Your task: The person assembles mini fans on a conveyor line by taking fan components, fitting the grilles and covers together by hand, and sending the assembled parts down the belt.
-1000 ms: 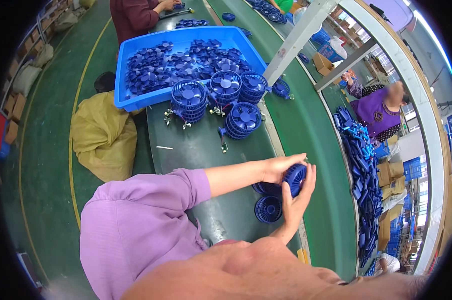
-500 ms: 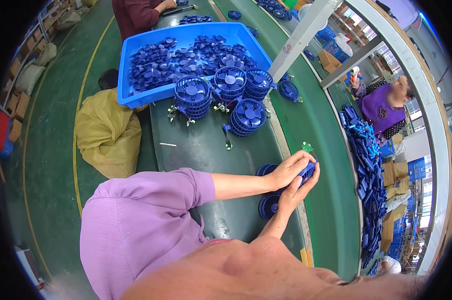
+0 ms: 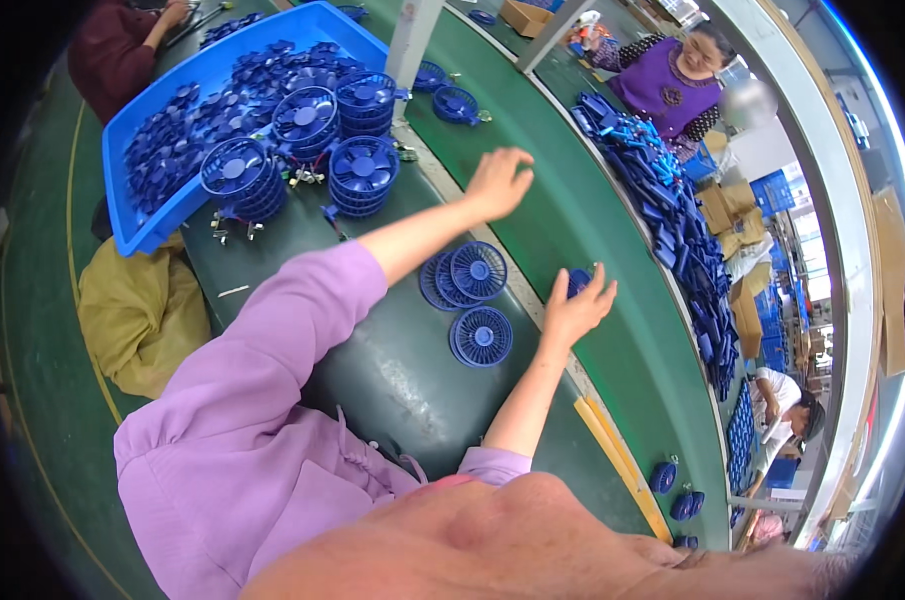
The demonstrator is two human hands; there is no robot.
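My left hand [image 3: 500, 184] is raised over the green conveyor belt [image 3: 628, 375], its fingers apart and nothing in them. Lower down the belt my right hand [image 3: 577, 308] has its fingers spread beside a small blue fan [image 3: 578, 282]. That fan is partly hidden behind the fingers, and whether they touch it is unclear. Between my arms, round blue fan grilles [image 3: 479, 271] lie in overlapping piles on the dark table [image 3: 393, 385]. Farther off stand several stacks of blue caged fans [image 3: 363, 172] with loose wires and small connectors.
A blue tray [image 3: 133, 240] full of fan blades sits at the far left, beside a yellow-green sack [image 3: 138, 310]. A white post [image 3: 413, 45] rises at the belt's edge. Fans [image 3: 455, 104] lie on the belt. Several people work around; blue parts [image 3: 688, 250] are heaped across the belt.
My hands were together around the fan with its green circuit board; now they are apart. The left has moved up and away, the right has opened beside the fan. The view has turned right.
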